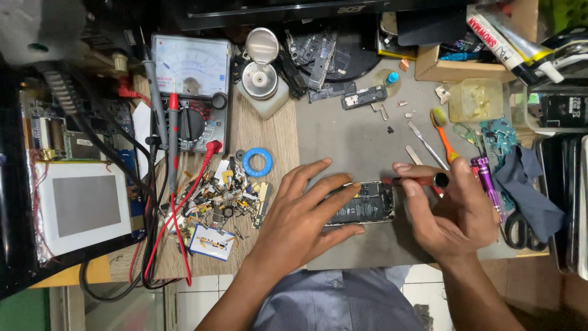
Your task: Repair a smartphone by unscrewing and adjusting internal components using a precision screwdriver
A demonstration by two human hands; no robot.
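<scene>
Looking down at the bench, I see my left hand spread flat, fingers open, pressing on the left half of an opened phone that lies on the grey mat near the picture's centre. My right hand, at three o'clock from the phone, is clenched around a red screwdriver, its shaft pointing toward nine o'clock with the tip just above the phone's upper right edge; I cannot tell whether the tip touches. At nine o'clock from the left hand sits a heap of small parts on the wooden top, with a blue ring at its one o'clock. A multimeter with red and black leads lies at eleven o'clock from the heap. At one o'clock from the right hand lie a purple driver, an orange brush and a metal spudger.
</scene>
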